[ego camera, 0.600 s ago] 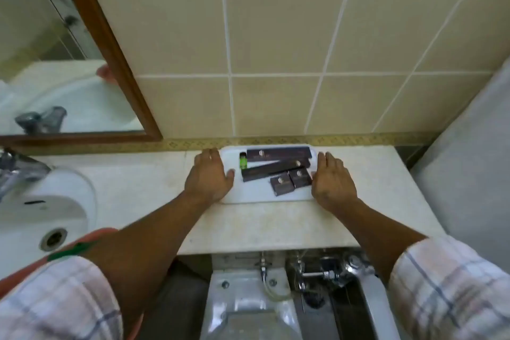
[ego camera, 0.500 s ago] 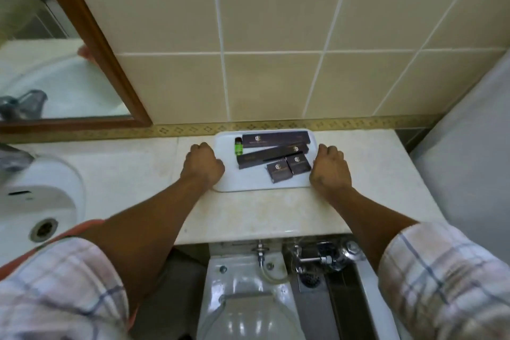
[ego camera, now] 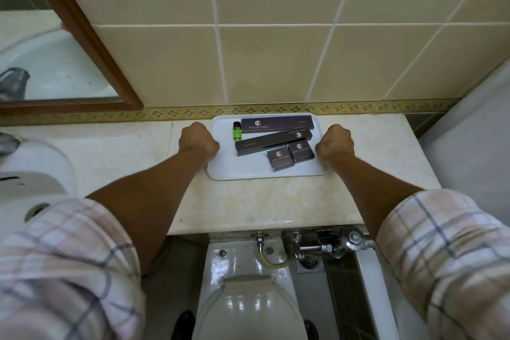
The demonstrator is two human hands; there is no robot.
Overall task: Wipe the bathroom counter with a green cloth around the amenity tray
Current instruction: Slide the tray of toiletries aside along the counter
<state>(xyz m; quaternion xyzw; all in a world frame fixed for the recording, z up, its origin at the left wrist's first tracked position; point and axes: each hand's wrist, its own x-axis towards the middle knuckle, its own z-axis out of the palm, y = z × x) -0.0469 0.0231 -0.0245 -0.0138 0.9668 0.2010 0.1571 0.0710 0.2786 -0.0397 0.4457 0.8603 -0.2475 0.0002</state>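
A white amenity tray (ego camera: 242, 170) lies on the beige marble counter (ego camera: 248, 201) against the tiled wall. On it are several dark brown boxes (ego camera: 276, 124) and a small green bottle (ego camera: 237, 131). My left hand (ego camera: 197, 141) is curled around the tray's left edge. My right hand (ego camera: 335, 142) is curled around its right edge. Both hands grip the tray by its sides. No green cloth is in view.
A white sink (ego camera: 30, 174) with a tap (ego camera: 8, 142) sits at the left. A wood-framed mirror (ego camera: 55, 58) hangs above it. Below the counter are a toilet (ego camera: 248, 301) and chrome flush pipes (ego camera: 328, 244). A grey wall (ego camera: 474, 132) bounds the right side.
My fingers have gone from lying flat beside the tray to curled into a grip on its two side edges. The view has tilted further down.
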